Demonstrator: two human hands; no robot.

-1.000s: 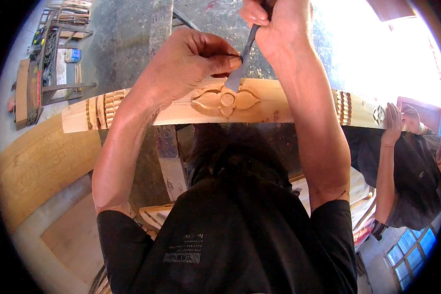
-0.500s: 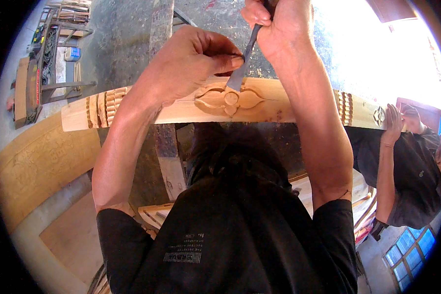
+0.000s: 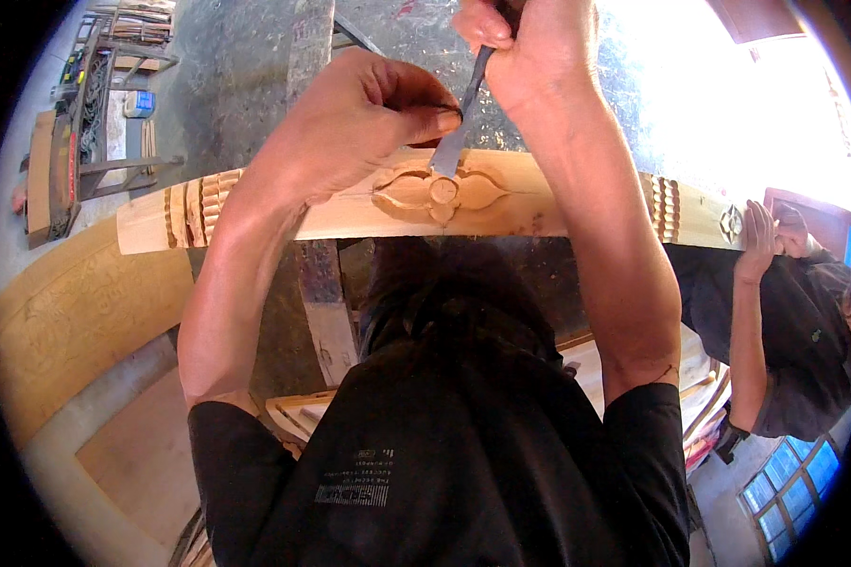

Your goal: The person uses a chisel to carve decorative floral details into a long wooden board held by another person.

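Observation:
A pale wooden beam [image 3: 340, 219] lies crosswise before me, carved at its middle with a flower that has a round centre and pointed petals. My right hand [image 3: 529, 47] is closed around the upper part of a flat chisel [image 3: 448, 153]; the handle is mostly hidden in the fist. Lower down, my left hand [image 3: 378, 113] pinches the chisel's shank between thumb and curled fingers, its wrist over the beam. The blade slants down, and its edge meets the carving just above the round centre.
At right, a co-worker's hand [image 3: 756, 241] rests on the beam's end, near a small carved diamond. A dark worktable [image 3: 246, 85] lies beneath and beyond the beam. To the left are a carved panel [image 3: 95, 302], a rack [image 3: 95, 113] and a blue-and-white container [image 3: 139, 104].
Both my hands and the chisel have shifted slightly left, the blade edge now closer to the flower's round centre. The co-worker's hands have moved slightly at the beam's end.

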